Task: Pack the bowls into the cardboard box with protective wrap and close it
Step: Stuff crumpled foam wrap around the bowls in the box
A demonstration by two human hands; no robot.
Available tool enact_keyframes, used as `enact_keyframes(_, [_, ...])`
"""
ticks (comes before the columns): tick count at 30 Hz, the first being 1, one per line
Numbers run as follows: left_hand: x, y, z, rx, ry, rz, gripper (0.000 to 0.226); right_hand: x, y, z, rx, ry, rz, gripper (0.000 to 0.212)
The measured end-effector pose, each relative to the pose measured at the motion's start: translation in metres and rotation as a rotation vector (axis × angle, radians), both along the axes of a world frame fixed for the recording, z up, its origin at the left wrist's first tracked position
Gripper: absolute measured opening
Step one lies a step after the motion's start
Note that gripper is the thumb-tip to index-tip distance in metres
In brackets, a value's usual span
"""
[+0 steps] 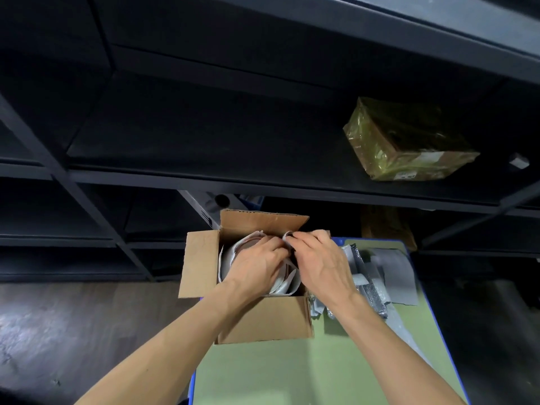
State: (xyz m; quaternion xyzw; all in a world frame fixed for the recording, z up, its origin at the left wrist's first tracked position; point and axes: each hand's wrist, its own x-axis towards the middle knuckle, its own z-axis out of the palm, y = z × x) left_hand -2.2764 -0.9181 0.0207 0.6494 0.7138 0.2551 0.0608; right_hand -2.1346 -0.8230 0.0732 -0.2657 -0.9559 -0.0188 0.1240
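Note:
An open cardboard box (264, 320) stands on the green table top, its flaps spread to the left and back. Inside it lie bowls bundled in white protective wrap (233, 252); a reddish bowl rim shows through the wrap. My left hand (257, 264) reaches into the box and its fingers curl around the wrap near the middle. My right hand (321, 258) is over the box's right side and pinches a fold of the same wrap at its fingertips. The bowls are mostly hidden by the wrap and my hands.
Grey and silver wrap sheets (377, 282) lie piled on the green table (292, 375) right of the box. Dark metal shelving (263, 182) rises just behind, with a taped brown parcel (406, 141) on one shelf. Dark floor lies to the left.

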Motion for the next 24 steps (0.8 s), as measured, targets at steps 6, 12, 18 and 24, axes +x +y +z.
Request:
enact_keyframes(6, [-0.002,-0.002,0.003,-0.002,0.02,-0.003,0.02,-0.003,-0.003,-0.011,-0.017,-0.106,-0.031,0.037])
enact_keyframes(12, [-0.005,-0.002,0.007,-0.021,0.03,-0.025,0.021,-0.007,-0.004,-0.007,-0.008,-0.18,-0.02,0.028])
enact_keyframes(18, [-0.007,0.0,0.008,-0.053,0.068,-0.038,0.025,0.002,-0.009,-0.011,-0.064,-0.12,-0.077,0.035])
enact_keyframes(24, [-0.004,0.001,0.009,-0.078,0.096,-0.041,0.022,-0.003,-0.013,-0.006,-0.076,-0.208,-0.077,0.028])
